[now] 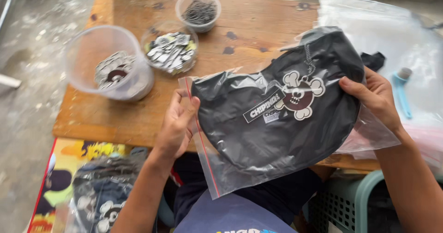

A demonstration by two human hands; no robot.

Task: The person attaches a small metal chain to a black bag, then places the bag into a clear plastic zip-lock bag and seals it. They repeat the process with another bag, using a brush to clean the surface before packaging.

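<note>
I hold a clear zip bag with a red seal strip, and a folded black cloth item sits inside it. A round skull-and-bones charm on a small chain and a black label lie against the cloth. My left hand pinches the bag's sealed edge at the left. My right hand grips the bag's opposite end at the right. The bag hangs over the front edge of a wooden table.
Three clear tubs stand on the table: a big one with round pieces, one with flat tags, one with small dark chains. Empty plastic bags and a blue brush lie right. Packed bags lie lower left; a green basket is lower right.
</note>
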